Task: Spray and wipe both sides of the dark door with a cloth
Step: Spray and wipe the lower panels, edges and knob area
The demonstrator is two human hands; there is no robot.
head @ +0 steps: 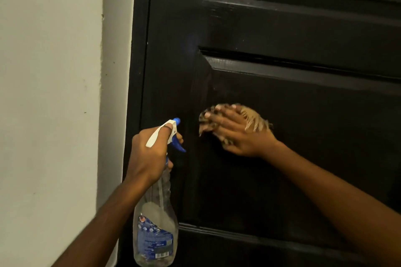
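Note:
The dark panelled door [303,34] fills the right two thirds of the head view. My right hand [236,132] presses a tan, fringed cloth [257,120] flat against the door's lower panel, fingers spread over it. My left hand [149,151] grips the neck of a clear spray bottle [155,219] with a white and blue trigger head, its nozzle pointing at the door just left of the cloth. The bottle hangs below my hand and looks nearly empty.
A pale painted wall [50,93] takes up the left third. The dark door frame [138,50] runs down between wall and door.

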